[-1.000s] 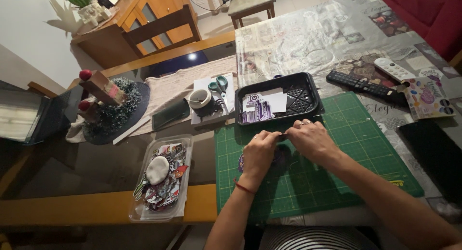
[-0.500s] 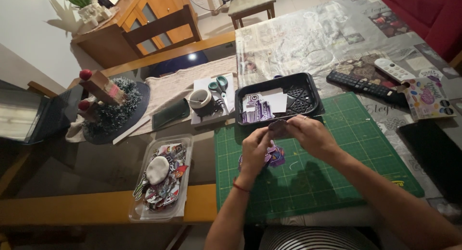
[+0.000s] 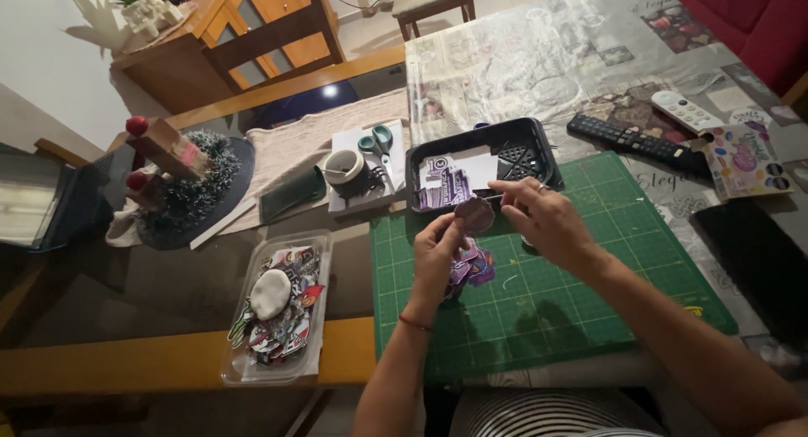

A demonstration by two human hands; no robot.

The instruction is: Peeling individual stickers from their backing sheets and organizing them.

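Hands meet over the green mat (image 3: 589,294), raised off it, so whatever they work on sits up close to the eye rather than flat on the grid. The left hand (image 3: 439,256) is curled, its fingers closed around a small bunch of purple cut-outs (image 3: 473,267) that hang beneath the palm, while its fingertips also pinch the lower edge of a round purple piece (image 3: 477,215). The right hand (image 3: 539,218) has thumb and forefinger nipped on that same piece from the other side, the remaining fingers loose and spread — a two-handed grip suited to peeling or parting something thin, by my reading. Just beyond them the black tray (image 3: 543,155) holds more purple paper and a white card, within easy reach. Left of the mat lies a clear tray (image 3: 316,319) of mixed cut-outs with a pale oval on top; farther off a roll of tape (image 3: 345,167) and green scissors (image 3: 376,141) rest on a white sheet, and two remotes (image 3: 640,138) lie at the far right. Compared with half a second ago, the round piece has been lifted higher and nearer the black tray; a second ago both hands were low on the mat — pressed close to a dark patch there.
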